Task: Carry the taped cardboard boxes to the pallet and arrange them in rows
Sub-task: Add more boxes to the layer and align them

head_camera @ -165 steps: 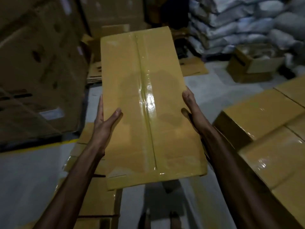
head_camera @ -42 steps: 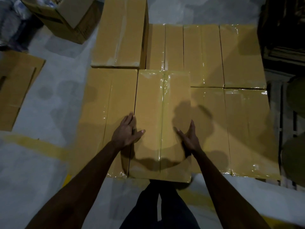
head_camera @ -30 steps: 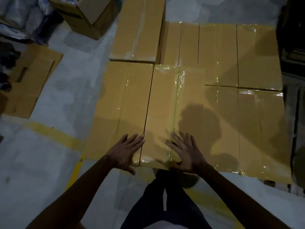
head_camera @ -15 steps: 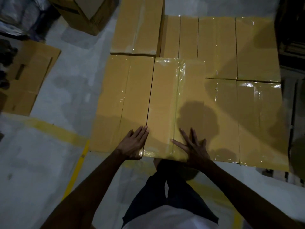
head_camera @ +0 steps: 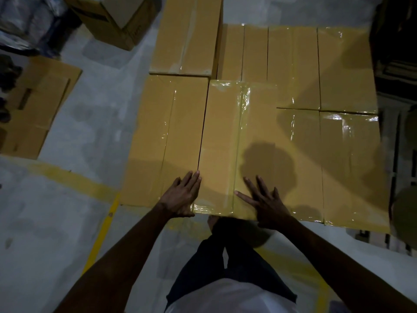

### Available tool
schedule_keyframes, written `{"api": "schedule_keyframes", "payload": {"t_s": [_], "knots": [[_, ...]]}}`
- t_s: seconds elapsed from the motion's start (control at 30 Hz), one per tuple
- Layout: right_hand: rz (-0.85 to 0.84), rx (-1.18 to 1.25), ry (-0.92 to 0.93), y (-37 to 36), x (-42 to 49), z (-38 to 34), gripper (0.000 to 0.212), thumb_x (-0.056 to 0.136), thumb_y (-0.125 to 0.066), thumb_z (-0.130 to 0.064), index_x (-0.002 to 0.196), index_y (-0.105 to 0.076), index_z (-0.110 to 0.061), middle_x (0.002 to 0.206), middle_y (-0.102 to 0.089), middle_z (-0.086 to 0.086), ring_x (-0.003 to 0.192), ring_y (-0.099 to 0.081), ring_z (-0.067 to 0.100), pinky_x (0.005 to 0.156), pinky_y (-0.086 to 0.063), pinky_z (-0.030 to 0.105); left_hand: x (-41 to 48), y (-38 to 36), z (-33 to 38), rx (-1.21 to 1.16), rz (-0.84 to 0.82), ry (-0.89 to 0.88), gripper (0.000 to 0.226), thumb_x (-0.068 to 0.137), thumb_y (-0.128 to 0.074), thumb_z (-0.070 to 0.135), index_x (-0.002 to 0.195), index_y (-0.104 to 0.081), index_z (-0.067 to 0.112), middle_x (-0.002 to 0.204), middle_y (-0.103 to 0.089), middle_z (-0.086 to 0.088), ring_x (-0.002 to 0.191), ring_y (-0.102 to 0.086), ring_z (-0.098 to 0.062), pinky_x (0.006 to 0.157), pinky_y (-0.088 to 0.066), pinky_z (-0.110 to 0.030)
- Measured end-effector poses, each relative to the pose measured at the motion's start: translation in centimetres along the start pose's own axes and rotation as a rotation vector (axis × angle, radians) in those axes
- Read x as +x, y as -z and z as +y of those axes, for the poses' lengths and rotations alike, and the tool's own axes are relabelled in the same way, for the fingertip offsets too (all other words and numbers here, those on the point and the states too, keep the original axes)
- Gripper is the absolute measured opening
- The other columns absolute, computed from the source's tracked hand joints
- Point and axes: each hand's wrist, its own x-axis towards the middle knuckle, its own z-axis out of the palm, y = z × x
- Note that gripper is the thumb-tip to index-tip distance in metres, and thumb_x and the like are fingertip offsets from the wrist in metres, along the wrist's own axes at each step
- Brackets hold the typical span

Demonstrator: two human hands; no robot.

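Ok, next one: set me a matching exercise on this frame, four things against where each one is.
Things:
1. left hand
2. right hand
3. open carton
4. flattened cardboard

Places:
a. lying on the floor at the far left
b. fingers spread on top of the middle taped box, near its front edge
c. standing on the floor at the upper left
d. at the gap between the middle taped box and its left neighbour

Pairs: 1-d, 2-b, 3-c, 4-a
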Motion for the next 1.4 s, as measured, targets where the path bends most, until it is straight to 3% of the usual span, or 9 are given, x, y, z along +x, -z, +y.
{"api": "schedule_keyframes", "payload": {"t_s": [0.13, 0.23, 0.33, 0.43, 0.5, 0.73, 1.07, 1.23, 1.4], "knots": [[-0.028, 0.099, 0.046, 1.2, 0.0, 0.6, 0.126, 0.067, -0.057, -0.093, 0.159, 0.016, -0.049, 0.165, 0.037, 0.0, 0.153, 0.024, 0.043, 0.11, -0.012, 0.084, -0.2, 0.9, 0.9, 0.019, -0.026, 0.041, 0.135, 0.08, -0.065, 0.077, 0.162, 0.008, 0.0, 0.17, 0.017, -0.02, 0.158, 0.004, -0.041, 0.121, -0.027, -0.058], [0.045, 0.224, -0.03, 3.7, 0.6, 0.3, 0.113, 0.073, -0.047, -0.095, 0.161, 0.005, -0.049, 0.172, 0.017, -0.004, 0.158, 0.012, 0.035, 0.114, -0.012, 0.078, -0.2, 2.0, 1.3, -0.081, -0.042, 0.081, 0.133, 0.077, -0.073, 0.071, 0.163, 0.001, 0.003, 0.172, 0.009, -0.015, 0.158, -0.003, -0.036, 0.12, -0.029, -0.056], [0.125, 0.352, -0.042, 6.9, 1.6, -0.6, 0.11, 0.069, -0.037, -0.097, 0.162, -0.004, -0.047, 0.174, 0.0, -0.004, 0.159, -0.003, 0.03, 0.119, -0.014, 0.069, -0.9, 4.3, 1.5, -0.237, 0.004, 0.166, 0.115, 0.082, -0.068, 0.073, 0.163, -0.017, 0.011, 0.173, -0.008, -0.008, 0.155, -0.018, -0.03, 0.118, -0.032, -0.052], [0.217, 0.515, 0.049, 9.3, 2.8, -1.5, 0.095, 0.086, -0.047, -0.08, 0.164, -0.02, -0.033, 0.171, -0.021, 0.008, 0.154, -0.027, 0.031, 0.12, -0.028, 0.048, -2.3, 5.9, 2.2, -0.359, 0.211, 0.381, 0.093, 0.09, -0.063, 0.066, 0.159, -0.03, 0.013, 0.168, -0.024, -0.01, 0.149, -0.032, -0.032, 0.113, -0.037, -0.052], [0.24, 0.598, 0.096, 10.9, 3.5, -2.9, 0.077, 0.1, -0.054, -0.06, 0.164, -0.026, -0.028, 0.169, -0.025, 0.009, 0.154, -0.028, 0.028, 0.12, -0.026, 0.038, -3.9, 6.5, 2.6, -0.468, 0.347, 0.527, 0.084, 0.093, -0.064, 0.06, 0.156, -0.037, 0.012, 0.166, -0.031, -0.012, 0.146, -0.037, -0.035, 0.111, -0.04, -0.053], [0.343, 0.628, 0.259, 13.9, 3.5, -11.3, 0.053, 0.107, -0.037, -0.059, 0.156, -0.039, -0.039, 0.161, -0.042, -0.002, 0.146, -0.04, 0.02, 0.117, -0.035, 0.041, -12.8, 4.7, 3.9, -0.595, 0.521, 0.842, 0.078, 0.094, -0.061, 0.06, 0.156, -0.041, 0.016, 0.167, -0.032, -0.009, 0.148, -0.036, -0.032, 0.113, -0.039, -0.051], [0.287, 0.541, 0.671, 9.3, -2.3, -35.6, 0.047, 0.108, -0.045, -0.051, 0.149, -0.052, -0.031, 0.152, -0.054, -0.003, 0.138, -0.051, 0.017, 0.116, -0.041, 0.039, -35.6, -10.1, 12.6, -0.846, 0.654, 1.315, 0.076, 0.093, -0.064, 0.058, 0.154, -0.045, 0.018, 0.167, -0.032, -0.007, 0.149, -0.036, -0.031, 0.114, -0.036, -0.05], [0.154, 0.471, 0.872, 2.0, -8.2, -51.4, 0.047, 0.107, -0.046, -0.05, 0.151, -0.05, -0.033, 0.153, -0.052, -0.003, 0.134, -0.054, 0.02, 0.111, -0.045, 0.042, -47.9, -21.9, 22.7, -1.038, 0.628, 1.595, 0.074, 0.091, -0.069, 0.057, 0.148, -0.052, 0.012, 0.16, -0.041, -0.012, 0.143, -0.043, -0.034, 0.112, -0.039, -0.045], [-0.062, 0.346, 1.087, -5.6, -15.3, -65.6, 0.05, 0.106, -0.046, -0.054, 0.152, -0.049, -0.034, 0.156, -0.049, -0.003, 0.137, -0.052, 0.02, 0.112, -0.044, 0.045, -57.7, -31.6, 33.6, -1.229, 0.712, 1.925, 0.074, 0.091, -0.069, 0.057, 0.149, -0.052, 0.014, 0.159, -0.043, -0.011, 0.141, -0.046, -0.032, 0.111, -0.042, -0.044]]}}
